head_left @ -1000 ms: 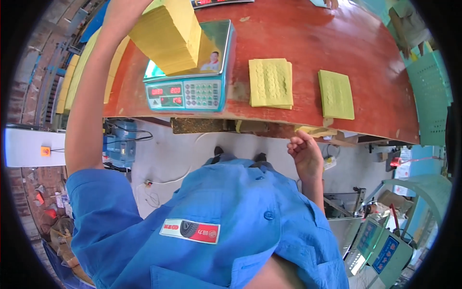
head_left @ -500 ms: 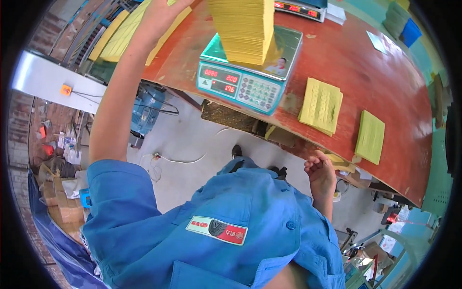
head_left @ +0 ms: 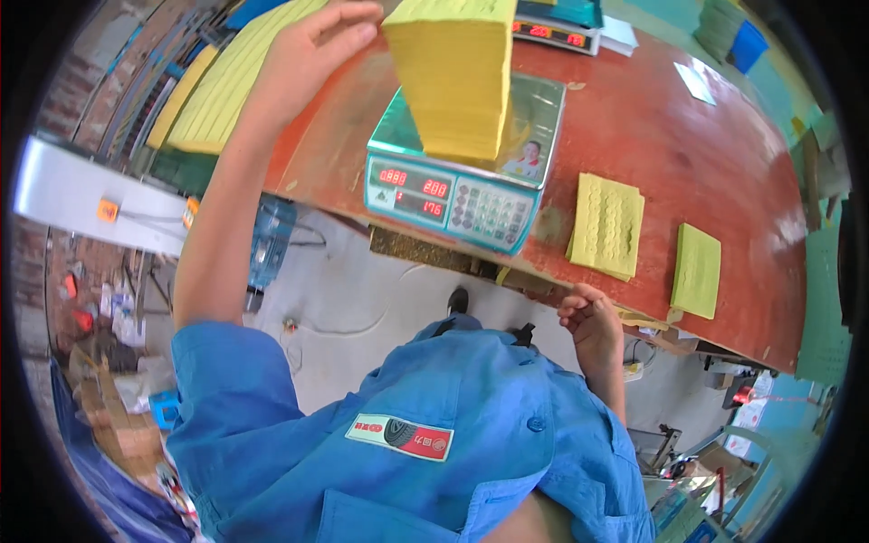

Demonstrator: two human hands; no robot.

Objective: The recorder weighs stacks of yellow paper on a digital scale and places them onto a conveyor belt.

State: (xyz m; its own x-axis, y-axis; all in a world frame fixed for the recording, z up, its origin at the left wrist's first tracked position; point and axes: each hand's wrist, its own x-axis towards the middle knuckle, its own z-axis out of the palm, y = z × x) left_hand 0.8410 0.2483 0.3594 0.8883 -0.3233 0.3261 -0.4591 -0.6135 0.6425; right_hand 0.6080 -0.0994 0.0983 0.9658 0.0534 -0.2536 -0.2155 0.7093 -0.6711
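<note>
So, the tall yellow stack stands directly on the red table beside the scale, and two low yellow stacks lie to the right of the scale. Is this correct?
Not quite: the head view shows the tall yellow stack standing on the scale, not on the red table beside it. The nearer low yellow stack and the farther one do lie to the scale's right.

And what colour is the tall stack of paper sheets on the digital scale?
Yellow; the tall paper stack shows best in the head view.
</note>
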